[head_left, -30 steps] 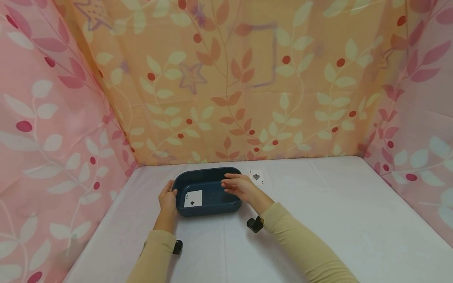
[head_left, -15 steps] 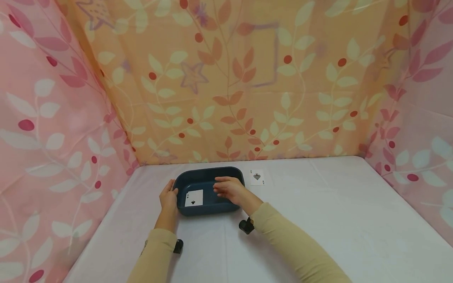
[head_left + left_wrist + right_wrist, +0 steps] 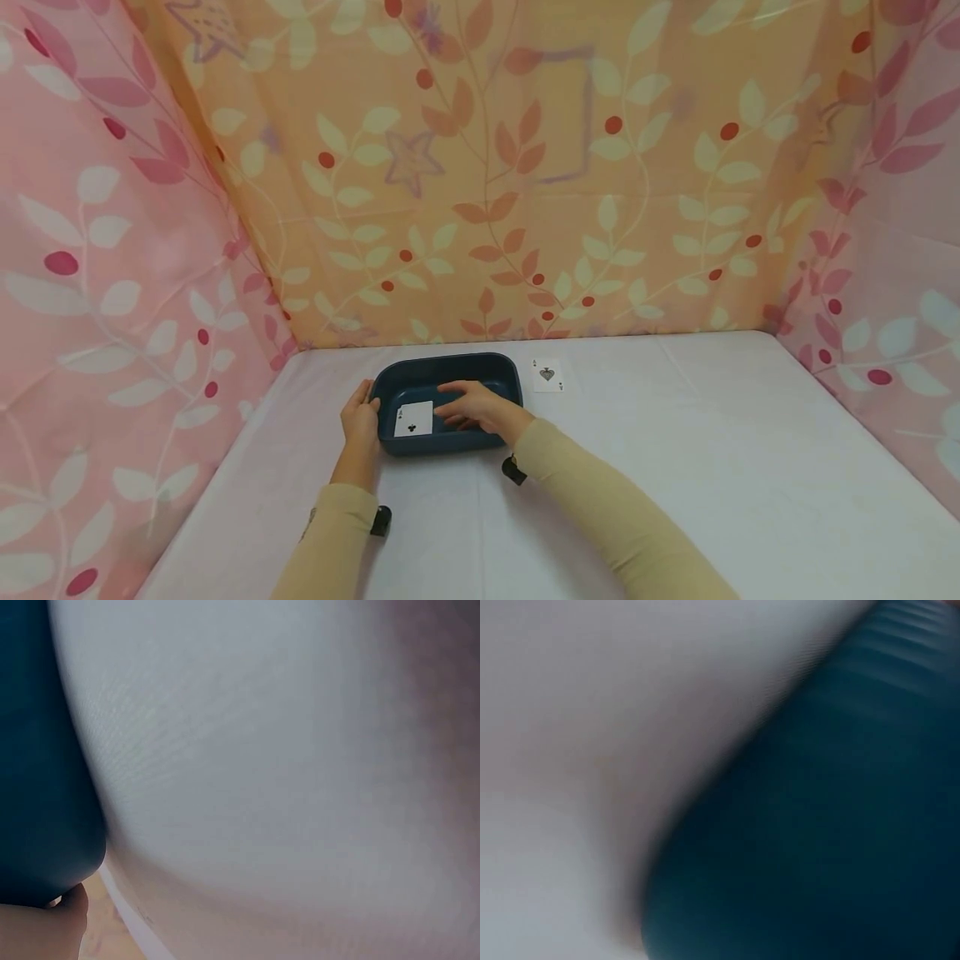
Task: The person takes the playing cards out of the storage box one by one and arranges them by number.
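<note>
A deep-blue tray (image 3: 442,445), smooth and faintly glossy, is sitting near the far edge of the white-clothed table (image 3: 675,467), its walls curving round into rounded corners. Taking the tray's middle as the clock's centre, with twelve pointing away from the person, its long axis is running roughly nine to three, the three o'clock end lying slightly farther off. The left hand (image 3: 360,422) is gripping the tray's end at nine o'clock, fingers spreading along the outer wall and thumb bending in against the rim. The right hand (image 3: 480,408) is coming in from four o'clock, hanging over the tray with fingers loosely bent and holding nothing visible; whether the fingertips are touching the floor is impossible to tell.

Inside, toward eight o'clock, flat white playing cards (image 3: 415,421) are lying just beside those fingertips, seemingly overlapping and showing a black club; their number is unclear. Outside, between two and three o'clock, a thin, square-cut ace of spades (image 3: 547,376) is lying face up near the tray, its long axis pointing roughly twelve to six.

Soft beige sleeves (image 3: 600,517) are covering both forearms. Behind, an orange fabric backdrop (image 3: 480,183) is hanging with printed leaves and red dots. The right wrist view is blurring the cloth and the tray's curved wall.
</note>
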The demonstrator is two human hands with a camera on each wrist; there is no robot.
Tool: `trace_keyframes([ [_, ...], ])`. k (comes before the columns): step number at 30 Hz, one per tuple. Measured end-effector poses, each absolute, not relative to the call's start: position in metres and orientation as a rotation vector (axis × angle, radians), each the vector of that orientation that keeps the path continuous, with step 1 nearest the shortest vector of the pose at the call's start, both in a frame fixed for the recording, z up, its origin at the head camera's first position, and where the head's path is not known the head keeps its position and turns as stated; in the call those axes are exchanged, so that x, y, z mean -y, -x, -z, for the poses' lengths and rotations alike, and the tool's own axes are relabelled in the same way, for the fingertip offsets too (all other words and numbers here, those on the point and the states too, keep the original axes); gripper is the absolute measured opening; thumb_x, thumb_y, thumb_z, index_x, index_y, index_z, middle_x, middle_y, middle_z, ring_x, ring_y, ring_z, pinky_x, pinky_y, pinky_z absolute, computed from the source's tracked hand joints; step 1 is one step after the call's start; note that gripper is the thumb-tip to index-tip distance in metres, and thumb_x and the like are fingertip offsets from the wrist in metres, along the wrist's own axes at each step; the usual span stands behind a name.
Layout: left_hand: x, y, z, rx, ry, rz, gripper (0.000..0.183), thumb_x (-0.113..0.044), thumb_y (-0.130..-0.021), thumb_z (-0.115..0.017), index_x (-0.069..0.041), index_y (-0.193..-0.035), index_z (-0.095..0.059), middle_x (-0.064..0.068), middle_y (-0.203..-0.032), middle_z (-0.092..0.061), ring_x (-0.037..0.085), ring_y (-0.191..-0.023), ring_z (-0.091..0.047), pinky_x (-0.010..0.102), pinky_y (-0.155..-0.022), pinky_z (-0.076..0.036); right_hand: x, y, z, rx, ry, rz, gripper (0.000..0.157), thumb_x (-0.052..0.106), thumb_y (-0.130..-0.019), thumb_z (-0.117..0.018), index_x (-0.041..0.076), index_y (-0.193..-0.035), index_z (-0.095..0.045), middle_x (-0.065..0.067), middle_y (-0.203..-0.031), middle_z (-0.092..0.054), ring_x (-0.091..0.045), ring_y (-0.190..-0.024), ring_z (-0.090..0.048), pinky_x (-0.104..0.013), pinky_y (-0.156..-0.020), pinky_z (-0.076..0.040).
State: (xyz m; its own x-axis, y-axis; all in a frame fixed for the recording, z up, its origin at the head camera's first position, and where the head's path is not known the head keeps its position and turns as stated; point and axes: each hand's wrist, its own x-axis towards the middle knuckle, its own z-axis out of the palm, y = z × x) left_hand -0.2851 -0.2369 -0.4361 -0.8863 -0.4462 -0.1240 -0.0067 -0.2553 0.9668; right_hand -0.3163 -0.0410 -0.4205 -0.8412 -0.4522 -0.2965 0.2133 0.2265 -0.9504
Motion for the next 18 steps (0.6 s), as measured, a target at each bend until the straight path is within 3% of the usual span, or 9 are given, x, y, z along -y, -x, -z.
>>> trace_keyframes([
  [5,0.237,0.285,0.435,1.715,-0.555,2.213,0.053,0.008,-0.100,-0.033,0.002,-0.151,-0.023,0.014,-0.156,-0.026,0.021,-0.144,-0.022,0.030,-0.117,-0.017,0.051,0.321,0.427,-2.064,0.280,1.524,0.059,0.011,-0.088,-0.072,0.009,-0.142,-0.050,-0.012,-0.113,-0.065,-0.025,-0.092,-0.069,-0.028,-0.068,-0.053],
  [12,0.234,0.284,0.435,1.732,-0.584,2.186,0.052,0.009,-0.100,-0.034,0.001,-0.151,-0.027,0.013,-0.155,-0.028,0.022,-0.144,-0.024,0.031,-0.117,-0.018,0.062,0.322,0.431,-2.216,0.422,1.316,0.062,0.012,-0.088,-0.072,0.009,-0.144,-0.047,-0.005,-0.091,-0.063,-0.011,-0.066,-0.057,-0.023,-0.058,-0.042],
  [15,0.234,0.285,0.435,1.721,-0.588,2.181,0.052,0.009,-0.100,-0.034,0.001,-0.151,-0.027,0.013,-0.155,-0.029,0.021,-0.143,-0.024,0.031,-0.117,-0.018,0.067,0.323,0.431,-2.284,0.484,1.226,0.063,0.012,-0.088,-0.073,0.008,-0.145,-0.046,-0.009,-0.101,-0.060,-0.016,-0.070,-0.056,-0.025,-0.061,-0.044],
  [18,0.234,0.285,0.435,1.726,-0.572,2.182,0.052,0.009,-0.099,-0.034,0.003,-0.150,-0.027,0.014,-0.155,-0.029,0.022,-0.144,-0.024,0.031,-0.117,-0.018,0.074,0.336,0.443,-2.393,0.570,1.090,0.065,0.015,-0.085,-0.076,0.009,-0.143,-0.049,-0.012,-0.122,-0.058,-0.021,-0.095,-0.059,-0.030,-0.080,-0.049],
])
